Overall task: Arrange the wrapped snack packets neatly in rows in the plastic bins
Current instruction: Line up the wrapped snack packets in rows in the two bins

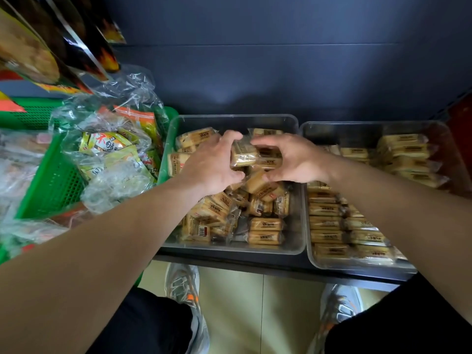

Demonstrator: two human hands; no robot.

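Note:
Two clear plastic bins sit side by side on a dark shelf. The left bin (296, 247) holds a loose jumble of tan wrapped snack packets (265, 223). The right bin (310, 254) has packets laid in neat rows (329, 236). Over the middle of the left bin, my left hand (212, 164) and my right hand (293, 159) together grip a small stack of packets (245, 155), fingers curled round it from either side.
A green mesh basket (51, 185) at the left holds crinkled clear bags of yellow-green snack packs (109, 146). Hanging snack bags (38, 47) fill the upper left. A dark back wall stands behind the bins. My shoes (184, 284) are on the tiled floor below the shelf edge.

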